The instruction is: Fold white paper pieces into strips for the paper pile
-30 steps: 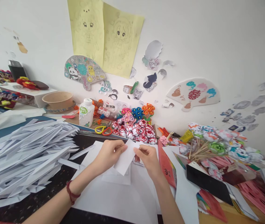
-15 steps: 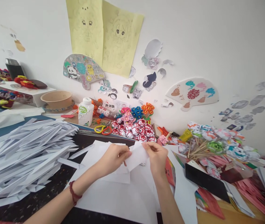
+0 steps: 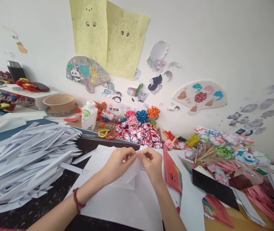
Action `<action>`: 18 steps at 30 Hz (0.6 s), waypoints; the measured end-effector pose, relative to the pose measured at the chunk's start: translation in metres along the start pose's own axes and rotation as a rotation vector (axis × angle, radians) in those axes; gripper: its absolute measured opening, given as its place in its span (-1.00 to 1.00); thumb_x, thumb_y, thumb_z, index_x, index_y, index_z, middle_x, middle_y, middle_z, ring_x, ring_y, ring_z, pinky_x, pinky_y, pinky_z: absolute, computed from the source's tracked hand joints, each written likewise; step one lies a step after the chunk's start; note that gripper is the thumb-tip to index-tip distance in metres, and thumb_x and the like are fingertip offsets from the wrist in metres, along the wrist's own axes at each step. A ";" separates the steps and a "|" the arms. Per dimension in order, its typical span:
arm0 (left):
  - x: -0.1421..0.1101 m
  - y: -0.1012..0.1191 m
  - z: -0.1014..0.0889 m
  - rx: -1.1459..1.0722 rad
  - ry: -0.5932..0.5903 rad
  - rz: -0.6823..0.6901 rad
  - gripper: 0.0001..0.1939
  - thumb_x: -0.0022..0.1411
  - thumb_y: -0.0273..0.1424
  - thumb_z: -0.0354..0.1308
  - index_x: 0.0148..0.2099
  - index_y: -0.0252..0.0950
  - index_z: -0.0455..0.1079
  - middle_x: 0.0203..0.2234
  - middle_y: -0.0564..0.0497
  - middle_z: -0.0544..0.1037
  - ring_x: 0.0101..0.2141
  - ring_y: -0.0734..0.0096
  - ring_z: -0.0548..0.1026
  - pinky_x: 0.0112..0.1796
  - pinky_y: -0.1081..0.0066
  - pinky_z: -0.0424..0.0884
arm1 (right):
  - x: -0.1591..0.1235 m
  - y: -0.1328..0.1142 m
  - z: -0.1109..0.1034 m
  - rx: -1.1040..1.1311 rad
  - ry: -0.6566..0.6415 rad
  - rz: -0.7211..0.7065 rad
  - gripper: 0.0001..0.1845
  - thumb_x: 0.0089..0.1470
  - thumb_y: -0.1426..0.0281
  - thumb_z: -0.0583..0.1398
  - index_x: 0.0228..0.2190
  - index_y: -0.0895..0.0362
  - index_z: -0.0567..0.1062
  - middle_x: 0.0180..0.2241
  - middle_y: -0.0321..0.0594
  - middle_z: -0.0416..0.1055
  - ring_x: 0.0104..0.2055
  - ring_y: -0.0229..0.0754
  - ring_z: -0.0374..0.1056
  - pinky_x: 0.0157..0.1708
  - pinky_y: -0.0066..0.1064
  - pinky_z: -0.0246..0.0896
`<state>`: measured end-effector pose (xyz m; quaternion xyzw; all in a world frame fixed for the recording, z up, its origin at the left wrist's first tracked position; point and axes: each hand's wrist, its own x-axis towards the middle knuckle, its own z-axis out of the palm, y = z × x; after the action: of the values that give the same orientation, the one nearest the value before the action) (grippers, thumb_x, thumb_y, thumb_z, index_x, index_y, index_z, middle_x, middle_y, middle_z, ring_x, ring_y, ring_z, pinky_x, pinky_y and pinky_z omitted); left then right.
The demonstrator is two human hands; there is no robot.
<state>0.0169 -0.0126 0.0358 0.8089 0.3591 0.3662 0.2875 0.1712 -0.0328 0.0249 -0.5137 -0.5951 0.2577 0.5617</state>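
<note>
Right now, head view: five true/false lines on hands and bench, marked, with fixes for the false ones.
1. The fingertips of the left hand and right hand are close together at a white paper piece. True.
2. The dark red bracelet is on the right wrist. False: it is on the left.
3. The scissors lie to the right of the white bottle. True.
4. The black phone-like slab lies on the heap of white strips. False: the heap is at the left, the slab at the right.
5. The panda fan is left of the fan with a red character. True.
</note>
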 end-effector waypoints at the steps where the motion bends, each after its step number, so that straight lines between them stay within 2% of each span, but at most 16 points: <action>1: 0.000 0.001 0.001 -0.049 -0.014 -0.013 -0.72 0.25 -0.34 -0.08 -0.46 -0.32 0.30 -0.60 0.10 0.36 -0.54 0.51 0.26 -0.50 0.52 0.13 | -0.001 -0.001 0.002 -0.015 -0.008 -0.012 -0.77 0.01 0.32 0.17 -0.60 0.16 0.41 -0.59 -0.28 0.35 -0.50 -0.23 0.25 -0.49 -0.44 0.13; 4: 0.000 0.002 0.003 -0.141 -0.033 -0.051 -0.72 0.23 -0.37 -0.09 -0.50 -0.32 0.26 -0.63 0.12 0.30 -0.56 0.54 0.21 -0.51 0.53 0.11 | -0.005 -0.005 0.007 -0.088 0.025 -0.066 -0.77 0.02 0.36 0.15 -0.62 0.14 0.40 -0.59 -0.29 0.35 -0.50 -0.23 0.25 -0.48 -0.44 0.12; 9: 0.001 0.001 0.004 -0.155 -0.022 -0.075 -0.75 0.17 -0.41 -0.07 -0.54 -0.32 0.24 -0.65 0.13 0.27 -0.55 0.54 0.19 -0.51 0.53 0.11 | -0.012 -0.010 0.009 -0.206 0.137 -0.155 -0.77 0.04 0.42 0.12 -0.62 0.13 0.39 -0.58 -0.29 0.37 -0.50 -0.22 0.24 -0.49 -0.44 0.08; 15: 0.000 0.002 0.006 -0.120 -0.053 -0.111 -0.81 0.08 -0.46 -0.04 -0.56 -0.32 0.25 -0.67 0.13 0.28 -0.58 0.54 0.18 -0.50 0.53 0.13 | -0.007 -0.005 -0.011 -0.202 0.433 -0.118 -0.80 0.02 0.36 0.16 -0.60 0.14 0.38 -0.59 -0.29 0.34 -0.49 -0.20 0.23 -0.47 -0.43 0.08; 18: 0.000 0.004 0.005 -0.094 -0.051 -0.111 -0.82 0.07 -0.47 -0.05 -0.56 -0.32 0.25 -0.67 0.13 0.29 -0.58 0.54 0.19 -0.50 0.53 0.13 | -0.004 -0.001 -0.016 -0.201 0.511 -0.096 -0.77 0.02 0.33 0.17 -0.61 0.14 0.38 -0.61 -0.30 0.30 -0.51 -0.21 0.19 -0.49 -0.43 0.06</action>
<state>0.0228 -0.0158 0.0357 0.7825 0.3782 0.3456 0.3539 0.1854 -0.0415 0.0279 -0.5866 -0.4803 0.0324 0.6513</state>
